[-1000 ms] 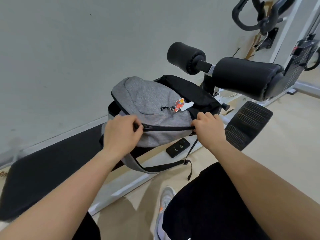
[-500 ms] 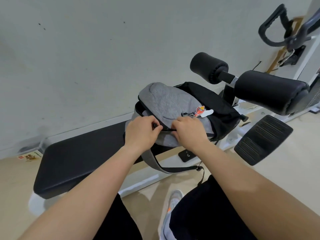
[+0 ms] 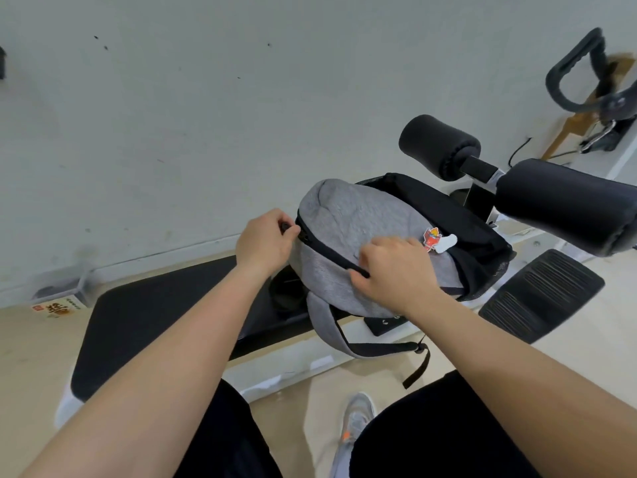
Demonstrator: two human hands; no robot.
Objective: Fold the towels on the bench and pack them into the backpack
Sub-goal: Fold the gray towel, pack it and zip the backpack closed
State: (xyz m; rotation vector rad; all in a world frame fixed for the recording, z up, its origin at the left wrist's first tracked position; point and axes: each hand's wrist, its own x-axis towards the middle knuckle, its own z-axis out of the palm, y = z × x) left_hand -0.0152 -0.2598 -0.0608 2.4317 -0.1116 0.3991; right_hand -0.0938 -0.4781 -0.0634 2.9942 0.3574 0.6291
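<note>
No towels are left on the black counter (image 3: 165,315), which runs from lower left toward frame centre, so I judge folding and packing done. At centre right the grey backpack (image 3: 348,243) lies on the counter's far end, its dark zipper (image 3: 325,251) drawn shut along most of the visible seam. My right hand (image 3: 396,274) presses on the fabric, grip closed on the zipper line. My left hand (image 3: 263,241) pinches what looks like the zipper pull (image 3: 286,227) at the seam's upper-left end. Only the last of the closing seems left.
</note>
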